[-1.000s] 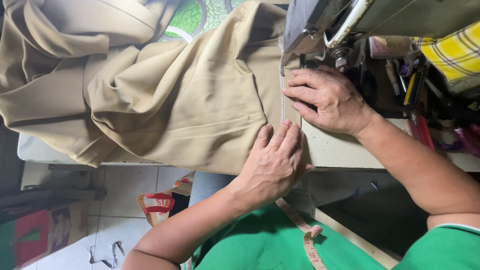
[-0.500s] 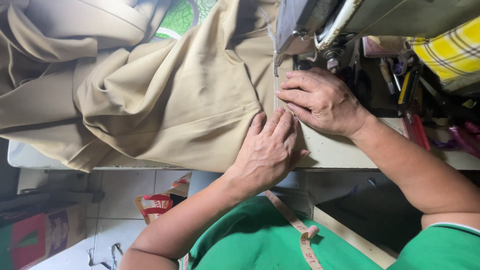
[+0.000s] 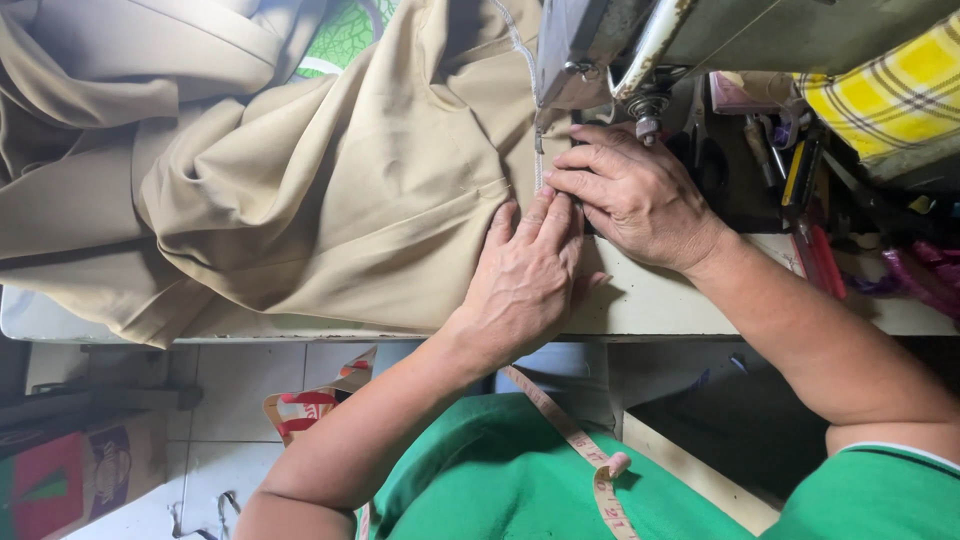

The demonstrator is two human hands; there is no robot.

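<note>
A large piece of tan fabric [image 3: 330, 190] is spread over the pale sewing table [image 3: 660, 305] and runs under the head of a grey sewing machine [image 3: 600, 40]. My left hand [image 3: 525, 285] lies flat on the cloth with its fingers together, pressing it down just below the seam. My right hand [image 3: 640, 195] rests beside the presser foot [image 3: 645, 115], its bent fingertips holding the fabric's stitched edge [image 3: 540, 165]. The two hands touch at the fingertips.
A yellow plaid cloth [image 3: 890, 95] and several tools and pens [image 3: 800, 180] lie at the right. A measuring tape [image 3: 580, 450] hangs over my green shirt. Below the table edge are a tiled floor, a paper bag [image 3: 310, 410] and a box [image 3: 90, 470].
Both hands have slid a little toward the machine, and the tan fabric has shifted with them; its folds at the left lie differently.
</note>
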